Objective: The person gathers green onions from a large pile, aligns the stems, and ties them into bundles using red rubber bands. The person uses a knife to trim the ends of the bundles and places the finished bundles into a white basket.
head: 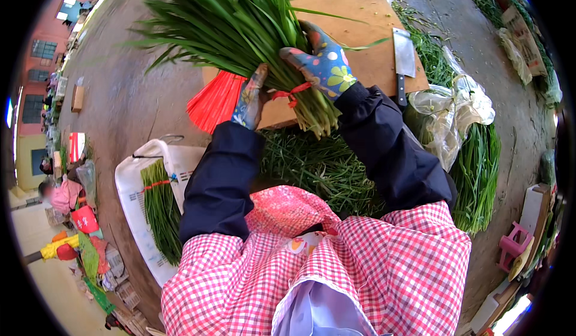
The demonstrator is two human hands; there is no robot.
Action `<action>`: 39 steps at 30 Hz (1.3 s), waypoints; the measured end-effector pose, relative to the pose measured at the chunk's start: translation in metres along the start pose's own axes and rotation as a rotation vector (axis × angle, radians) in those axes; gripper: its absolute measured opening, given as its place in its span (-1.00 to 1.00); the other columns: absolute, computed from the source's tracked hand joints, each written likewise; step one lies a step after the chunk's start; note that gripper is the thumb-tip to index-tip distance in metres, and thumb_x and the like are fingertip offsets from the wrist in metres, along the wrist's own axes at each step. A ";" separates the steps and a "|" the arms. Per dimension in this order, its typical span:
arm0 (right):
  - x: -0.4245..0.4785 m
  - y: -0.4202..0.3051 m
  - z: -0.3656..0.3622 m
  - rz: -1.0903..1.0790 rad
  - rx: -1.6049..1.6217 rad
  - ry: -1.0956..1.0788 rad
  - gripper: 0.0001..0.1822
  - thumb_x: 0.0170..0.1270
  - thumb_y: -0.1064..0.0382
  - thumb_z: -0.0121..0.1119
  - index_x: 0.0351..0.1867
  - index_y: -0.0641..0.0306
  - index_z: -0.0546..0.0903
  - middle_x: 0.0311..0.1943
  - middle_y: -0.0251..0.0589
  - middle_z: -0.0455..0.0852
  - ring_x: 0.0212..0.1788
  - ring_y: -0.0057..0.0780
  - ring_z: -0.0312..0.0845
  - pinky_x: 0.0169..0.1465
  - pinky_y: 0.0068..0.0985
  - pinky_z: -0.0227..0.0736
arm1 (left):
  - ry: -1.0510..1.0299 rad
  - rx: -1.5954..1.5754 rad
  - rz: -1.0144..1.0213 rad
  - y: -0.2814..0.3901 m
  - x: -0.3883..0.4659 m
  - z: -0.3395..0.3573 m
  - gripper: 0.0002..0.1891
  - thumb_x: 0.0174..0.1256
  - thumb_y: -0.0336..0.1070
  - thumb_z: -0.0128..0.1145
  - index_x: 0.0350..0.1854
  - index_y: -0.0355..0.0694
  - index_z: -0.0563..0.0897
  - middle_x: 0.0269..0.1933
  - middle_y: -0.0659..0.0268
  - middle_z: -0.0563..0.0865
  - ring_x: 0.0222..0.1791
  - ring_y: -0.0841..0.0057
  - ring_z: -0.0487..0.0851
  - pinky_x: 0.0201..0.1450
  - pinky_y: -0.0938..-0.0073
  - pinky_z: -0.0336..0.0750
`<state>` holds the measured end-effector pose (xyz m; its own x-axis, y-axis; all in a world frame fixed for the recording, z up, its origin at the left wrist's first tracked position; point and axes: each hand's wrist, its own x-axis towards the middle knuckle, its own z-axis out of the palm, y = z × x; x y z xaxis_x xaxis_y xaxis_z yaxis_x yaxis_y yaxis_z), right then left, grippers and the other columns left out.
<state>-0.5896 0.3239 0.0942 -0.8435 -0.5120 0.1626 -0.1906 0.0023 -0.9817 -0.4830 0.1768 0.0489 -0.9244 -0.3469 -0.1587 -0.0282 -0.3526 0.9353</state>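
Note:
Between my gloved hands is a large bundle of long green leafy stalks (234, 34), like garlic chives, its leaves fanned to the upper left. A red tie (293, 94) circles it near the cut stem ends. My left hand (253, 94), in a flowered glove, grips the near side just left of the tie. My right hand (321, 60) clasps the other side, thumb over the stalks. Beneath lies a wooden board (360, 25). On its right part rests a cleaver (404, 54) with a black handle. A sheaf of red plastic strips (217, 102) lies by my left hand.
A white plastic crate (135, 192) at left holds a tied green bundle (159, 210). Loose leaves (315, 169) cover the floor before my lap. Right, clear plastic wrap (454, 111) lies over more stalks (477, 174). A pink stool (515, 246) and a seated person (65, 194) are farther off.

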 end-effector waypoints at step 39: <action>-0.163 0.102 0.004 0.636 0.226 -0.121 -0.85 0.17 0.29 0.22 -0.29 0.30 0.58 -0.51 -0.39 0.59 -0.54 -0.69 0.44 -0.53 -0.64 0.30 | 0.259 0.947 0.068 -0.113 -0.078 0.018 0.06 0.04 0.08 0.32 0.40 -0.43 -0.04 0.35 -0.23 0.18 0.34 0.01 0.24 0.34 0.29 0.19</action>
<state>-0.4696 0.4047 -0.0333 -0.6922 -0.5626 -0.4520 0.4440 0.1618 -0.8813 -0.4144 0.2595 -0.0389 -0.8265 -0.5604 -0.0539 -0.3759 0.4780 0.7938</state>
